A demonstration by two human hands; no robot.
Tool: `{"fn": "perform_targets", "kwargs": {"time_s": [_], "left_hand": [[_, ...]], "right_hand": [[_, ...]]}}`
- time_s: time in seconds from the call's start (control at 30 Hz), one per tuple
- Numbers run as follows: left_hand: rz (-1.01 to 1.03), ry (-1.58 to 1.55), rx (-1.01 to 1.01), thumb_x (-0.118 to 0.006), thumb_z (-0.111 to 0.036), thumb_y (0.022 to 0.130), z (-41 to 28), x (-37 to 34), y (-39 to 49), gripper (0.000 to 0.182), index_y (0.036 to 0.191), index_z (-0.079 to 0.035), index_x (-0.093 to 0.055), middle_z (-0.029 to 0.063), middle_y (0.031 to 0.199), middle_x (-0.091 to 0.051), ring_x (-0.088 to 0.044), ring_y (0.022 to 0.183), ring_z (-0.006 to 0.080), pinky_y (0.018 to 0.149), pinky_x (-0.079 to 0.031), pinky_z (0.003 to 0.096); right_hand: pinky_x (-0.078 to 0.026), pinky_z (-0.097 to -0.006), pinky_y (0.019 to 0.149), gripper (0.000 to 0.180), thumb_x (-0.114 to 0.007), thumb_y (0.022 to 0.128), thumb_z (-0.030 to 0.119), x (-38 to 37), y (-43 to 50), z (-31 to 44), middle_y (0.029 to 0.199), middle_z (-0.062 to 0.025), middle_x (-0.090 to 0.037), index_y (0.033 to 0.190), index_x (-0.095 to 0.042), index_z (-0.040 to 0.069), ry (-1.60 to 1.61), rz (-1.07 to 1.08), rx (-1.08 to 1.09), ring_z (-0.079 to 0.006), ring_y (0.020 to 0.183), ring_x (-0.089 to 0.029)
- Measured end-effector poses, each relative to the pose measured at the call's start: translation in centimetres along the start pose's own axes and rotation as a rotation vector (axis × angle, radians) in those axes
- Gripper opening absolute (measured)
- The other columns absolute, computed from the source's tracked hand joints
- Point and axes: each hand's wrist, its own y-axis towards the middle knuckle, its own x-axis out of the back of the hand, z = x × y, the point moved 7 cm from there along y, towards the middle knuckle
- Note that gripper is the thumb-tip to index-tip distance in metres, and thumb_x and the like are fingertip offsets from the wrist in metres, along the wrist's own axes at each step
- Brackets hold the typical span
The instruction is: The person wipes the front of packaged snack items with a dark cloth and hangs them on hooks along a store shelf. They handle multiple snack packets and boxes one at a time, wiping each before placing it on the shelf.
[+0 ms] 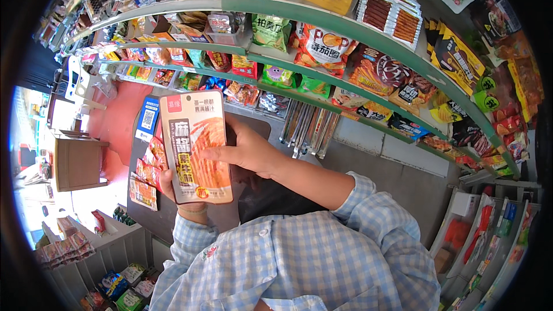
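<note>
A tall, flat snack pouch (198, 147) with printed writing and a picture of orange-brown strips is held upright above a dark table (147, 214). My left hand (170, 188) grips its lower left edge, the thumb in front and most fingers hidden behind. My right hand (242, 149) holds the right edge, its thumb lying across the printed front. Just left of the pouch, red snack packets (151, 162) and a smaller printed packet (144, 193) lie on the table, near a blue and white card with a printed code (149, 114).
Curved-looking green-edged shelves (345, 17) full of packaged snacks cross the top and right. Below them hang several thin flat packs (309, 127). At lower right stands a white rack (471, 233) with goods. A grey bin (125, 246) and a wooden cabinet (80, 162) are on the left.
</note>
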Motion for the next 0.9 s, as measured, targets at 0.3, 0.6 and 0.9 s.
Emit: {"fn": "perform_targets", "kwargs": {"time_s": [0.3,0.6,0.9], "left_hand": [[0.028,-0.113,-0.039,-0.056,-0.036,0.089,-2.6,1.9,1.2,0.068,0.144,0.0,-0.04,0.0197,0.145,-0.046,-0.047,0.132,0.0362,0.113,-0.034,0.0503],[0.201,-0.185,-0.11,-0.029,-0.055,0.101,0.8,-1.8,0.5,0.066,0.153,-0.015,-0.027,0.0057,0.158,-0.027,-0.022,0.146,0.0261,0.12,-0.017,0.048],[0.008,-0.454,-0.1,-0.035,-0.061,0.098,0.0,-1.4,0.9,0.073,0.148,-0.008,-0.037,0.0116,0.151,-0.039,-0.04,0.136,0.0286,0.115,-0.028,0.0449]], "right_hand": [[-0.041,-0.031,0.101,0.055,-0.057,0.1,0.029,2.8,-0.2,2.8,0.132,-0.0084,-0.052,0.144,-0.034,0.004,-0.008,-0.266,0.344,-0.0143,0.12,-0.05],[-0.014,-0.068,0.112,0.05,-0.067,0.083,0.042,-7.7,-1.6,1.5,0.146,-0.0163,-0.042,0.128,-0.06,0.022,-1.176,-0.021,0.829,-0.038,0.138,-0.034],[-0.029,-0.0586,0.108,0.045,-0.066,0.086,0.032,-7.7,0.3,1.6,0.138,-0.0118,-0.049,0.128,-0.058,0.02,-1.262,0.042,0.779,-0.0314,0.127,-0.047]]}}
